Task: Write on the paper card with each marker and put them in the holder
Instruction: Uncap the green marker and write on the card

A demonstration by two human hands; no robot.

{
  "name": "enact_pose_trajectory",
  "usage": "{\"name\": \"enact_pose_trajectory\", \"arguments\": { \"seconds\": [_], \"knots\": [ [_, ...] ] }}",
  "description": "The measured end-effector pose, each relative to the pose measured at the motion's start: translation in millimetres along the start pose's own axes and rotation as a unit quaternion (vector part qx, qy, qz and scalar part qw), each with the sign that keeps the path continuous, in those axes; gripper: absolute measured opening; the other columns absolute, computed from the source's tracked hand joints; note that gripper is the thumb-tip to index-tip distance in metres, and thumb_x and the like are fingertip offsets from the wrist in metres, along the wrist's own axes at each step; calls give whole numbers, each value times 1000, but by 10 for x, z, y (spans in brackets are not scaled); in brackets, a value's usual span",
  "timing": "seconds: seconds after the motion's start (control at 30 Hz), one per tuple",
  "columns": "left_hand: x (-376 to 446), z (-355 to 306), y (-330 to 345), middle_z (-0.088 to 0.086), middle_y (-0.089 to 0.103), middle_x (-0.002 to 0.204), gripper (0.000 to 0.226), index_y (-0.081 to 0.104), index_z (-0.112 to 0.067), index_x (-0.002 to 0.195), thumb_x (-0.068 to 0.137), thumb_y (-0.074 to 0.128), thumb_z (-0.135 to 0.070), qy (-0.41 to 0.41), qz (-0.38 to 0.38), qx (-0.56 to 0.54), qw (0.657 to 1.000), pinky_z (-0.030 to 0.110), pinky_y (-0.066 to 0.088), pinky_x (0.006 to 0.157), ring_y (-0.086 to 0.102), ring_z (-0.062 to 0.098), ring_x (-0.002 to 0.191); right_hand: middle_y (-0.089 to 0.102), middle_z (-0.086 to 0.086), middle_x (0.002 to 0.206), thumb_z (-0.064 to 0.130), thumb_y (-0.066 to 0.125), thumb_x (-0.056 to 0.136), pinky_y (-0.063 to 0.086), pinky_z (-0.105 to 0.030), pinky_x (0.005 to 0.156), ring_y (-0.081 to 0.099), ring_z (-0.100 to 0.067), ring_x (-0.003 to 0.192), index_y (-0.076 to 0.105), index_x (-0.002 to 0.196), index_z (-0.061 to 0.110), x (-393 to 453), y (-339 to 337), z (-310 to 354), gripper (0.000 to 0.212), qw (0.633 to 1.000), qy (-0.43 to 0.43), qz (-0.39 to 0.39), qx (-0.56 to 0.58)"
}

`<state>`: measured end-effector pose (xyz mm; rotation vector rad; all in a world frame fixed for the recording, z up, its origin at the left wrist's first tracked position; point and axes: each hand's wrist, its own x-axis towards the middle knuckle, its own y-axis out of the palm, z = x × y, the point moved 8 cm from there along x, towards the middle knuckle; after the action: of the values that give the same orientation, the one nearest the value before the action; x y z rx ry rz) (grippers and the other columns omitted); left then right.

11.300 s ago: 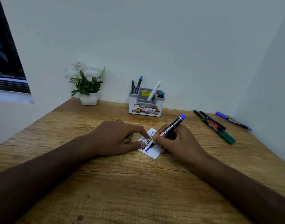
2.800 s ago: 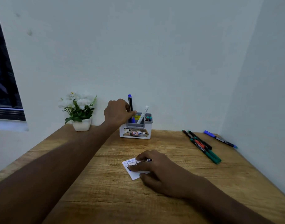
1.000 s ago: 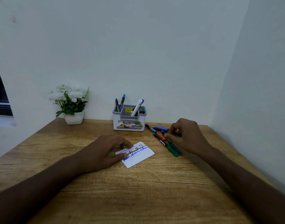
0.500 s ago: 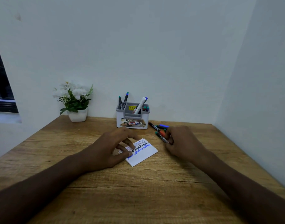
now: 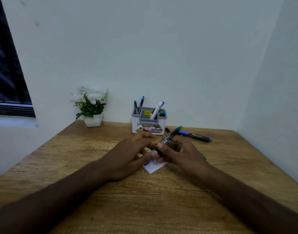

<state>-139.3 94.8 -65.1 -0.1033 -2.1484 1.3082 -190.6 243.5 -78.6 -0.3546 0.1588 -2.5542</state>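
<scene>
My right hand (image 5: 180, 152) grips a black marker with a green end (image 5: 172, 134), held slanted above the white paper card (image 5: 154, 168). My left hand (image 5: 133, 154) meets it at the marker's lower end, thumb and finger pinching there beside my right thumb. Both hands hide most of the card; only its near corner with blue writing shows. The white and grey holder (image 5: 149, 123) stands behind by the wall with several markers upright in it. A black marker with blue ends (image 5: 194, 136) lies on the table to the right. A bit of a green marker (image 5: 204, 157) peeks out behind my right hand.
A white pot with white flowers (image 5: 91, 107) stands at the back left by the wall. The wooden table (image 5: 145, 200) fits into a corner, with walls behind and to the right. A dark window is at the far left.
My right hand has lifted a green-ended marker from the group on the right and carried it over the card. My left hand has come off the card and up to the marker's lower end.
</scene>
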Motion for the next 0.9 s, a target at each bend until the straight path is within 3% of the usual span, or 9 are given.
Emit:
{"name": "enact_pose_trajectory", "arguments": {
  "seconds": [0.1,0.17,0.3,0.43,0.53,0.63,0.77,0.9],
  "knots": [
    [22,-4,-1,-17,62,118,37,62,-29,128,107,41,-51,-11,-6,75,997,30,50,77,56,-2,97,85,-5,104,36,75,95,65,-29,84,82,-21,98,82,113,23,5,41,-84,23,1000,5,-24,8],
    [19,27,-3,-13,67,114,38,59,-30,133,108,37,-50,-28,-1,97,995,33,50,80,60,6,98,85,-2,109,48,74,89,63,-35,95,80,-18,107,83,115,28,28,60,-142,34,999,24,-27,16],
    [32,106,88,-3,67,126,31,45,-30,139,108,49,-32,-58,35,161,985,36,50,87,62,17,107,83,-4,118,52,72,84,60,-35,100,76,-19,117,81,115,24,70,83,-222,43,993,72,-12,97],
    [83,47,104,-3,52,141,53,39,-28,144,99,58,-7,-58,27,137,988,34,50,94,54,14,118,84,-1,113,59,71,80,63,-23,92,77,-13,111,85,100,27,53,84,-212,41,992,87,-17,89],
    [85,66,105,-5,55,135,30,43,-27,137,109,45,-18,-71,32,88,993,33,49,96,50,7,114,83,-4,114,62,73,74,61,-28,99,76,-16,115,82,108,19,68,63,-240,55,990,99,-24,97],
    [32,70,126,-11,62,106,14,36,-35,124,111,38,-34,-54,29,96,994,39,53,78,54,6,88,81,-8,123,58,68,81,56,-36,110,72,-22,125,76,122,11,73,72,-252,63,989,102,-5,104],
    [61,45,93,-18,49,74,16,37,-35,125,110,35,-41,-10,-4,132,991,31,44,56,51,6,63,81,-10,120,55,67,81,54,-40,114,70,-27,128,74,122,11,69,61,-247,61,988,109,-6,110],
    [70,94,49,-13,48,64,33,39,-43,136,109,25,-55,-17,-20,169,985,29,35,48,48,6,55,78,-13,128,54,62,88,53,-37,113,68,-27,130,69,134,20,41,86,-197,58,989,102,13,107]
  ]
}}
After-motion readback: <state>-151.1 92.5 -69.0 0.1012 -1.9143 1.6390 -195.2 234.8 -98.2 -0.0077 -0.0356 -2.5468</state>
